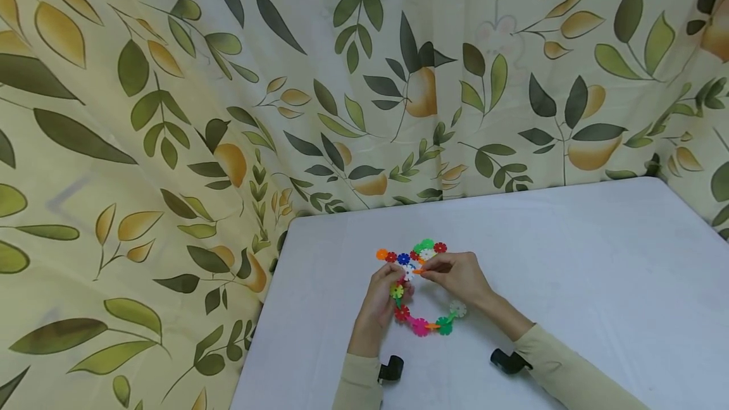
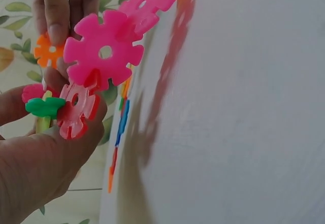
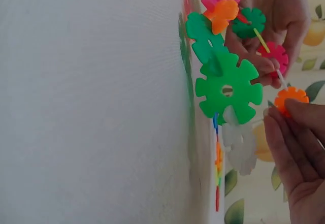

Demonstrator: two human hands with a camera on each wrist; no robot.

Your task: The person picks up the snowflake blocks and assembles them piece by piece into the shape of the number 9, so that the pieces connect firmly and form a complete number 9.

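A chain of slotted flower-shaped plastic discs curves below my hands in the head view, with a yellow disc point(image 1: 397, 291), a pink disc point(image 2: 104, 51), a green disc point(image 3: 228, 89) and a whitish disc point(image 3: 240, 148) at its lower end. My left hand point(image 1: 378, 301) pinches the chain near its upper end, by a smaller pink disc point(image 3: 273, 60). My right hand point(image 1: 458, 276) pinches an orange disc point(image 3: 290, 99) between thumb and fingers. In the right wrist view, a thin white disc seen edge-on point(image 3: 282, 79) stands between the pink and orange ones.
More flower discs lie on the white table point(image 1: 569, 271) just beyond my hands, among them a blue disc point(image 1: 404, 259) and a red disc point(image 1: 440, 247). A leaf-patterned curtain point(image 1: 364, 112) hangs along the table's back and left edges. Black wrist devices point(image 1: 391, 369) sit at both sleeves.
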